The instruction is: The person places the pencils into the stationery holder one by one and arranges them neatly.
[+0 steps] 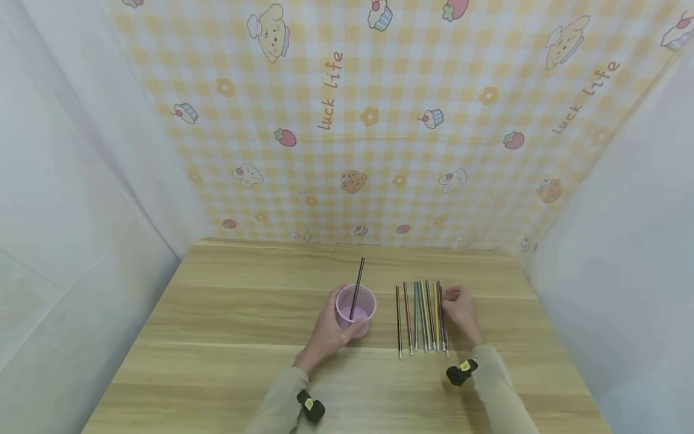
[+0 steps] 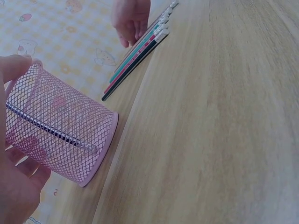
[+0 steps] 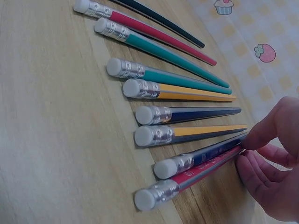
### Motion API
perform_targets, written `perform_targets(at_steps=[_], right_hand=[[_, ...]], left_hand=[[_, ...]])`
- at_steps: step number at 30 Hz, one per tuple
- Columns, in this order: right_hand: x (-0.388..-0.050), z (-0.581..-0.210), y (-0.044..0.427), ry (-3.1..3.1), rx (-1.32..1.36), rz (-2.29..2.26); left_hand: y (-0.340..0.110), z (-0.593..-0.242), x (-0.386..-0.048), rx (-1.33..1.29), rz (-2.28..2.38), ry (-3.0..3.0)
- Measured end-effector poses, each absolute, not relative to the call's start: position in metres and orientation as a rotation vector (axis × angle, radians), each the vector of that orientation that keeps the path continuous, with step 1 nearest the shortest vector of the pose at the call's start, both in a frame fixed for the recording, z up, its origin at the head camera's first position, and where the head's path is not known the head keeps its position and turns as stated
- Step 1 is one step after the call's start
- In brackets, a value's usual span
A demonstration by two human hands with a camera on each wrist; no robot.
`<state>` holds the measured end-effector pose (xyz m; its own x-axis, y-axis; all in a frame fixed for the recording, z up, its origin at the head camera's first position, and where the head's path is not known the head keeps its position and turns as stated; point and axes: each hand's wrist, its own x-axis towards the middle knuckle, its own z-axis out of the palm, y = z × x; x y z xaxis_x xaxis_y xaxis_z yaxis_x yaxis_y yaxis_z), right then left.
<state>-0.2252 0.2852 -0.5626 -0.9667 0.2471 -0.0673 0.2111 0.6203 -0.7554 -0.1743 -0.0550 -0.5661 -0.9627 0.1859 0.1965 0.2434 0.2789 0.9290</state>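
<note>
A pink mesh pencil cup (image 1: 362,330) stands on the table, its side gripped by my left hand (image 1: 328,328). One dark pencil (image 1: 358,282) leans inside it, its eraser end down near the base in the left wrist view. To the cup's right lies a row of pencils with white erasers toward me. At the row's right end, my right hand (image 1: 461,310) pinches the far end of a red-and-grey pencil (image 3: 201,170). A dark blue pencil (image 3: 212,151) lies right beside it, close against the fingertips. The pinched tip is partly hidden by the fingers.
Green pencils (image 3: 187,80), yellow pencils (image 3: 196,93), a red pencil (image 3: 159,32) and a black pencil (image 3: 161,17) lie side by side on the wooden table (image 1: 228,374). A checkered cloth (image 1: 401,78) hangs behind, with pale walls at both sides.
</note>
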Motion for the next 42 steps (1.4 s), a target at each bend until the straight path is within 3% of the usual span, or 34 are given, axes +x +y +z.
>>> perform_targets(at_steps=[19, 42], right_hand=[[-0.225, -0.56, 0.28, -2.865, -0.394, 1.113], [-0.221, -0.567, 0.279, -2.529, -0.481, 1.375]], left_hand=[[-0.055, -0.568, -0.174, -0.437, -1.82, -2.449], [-0.055, -0.569, -0.175, -0.451, -1.834, -2.426]])
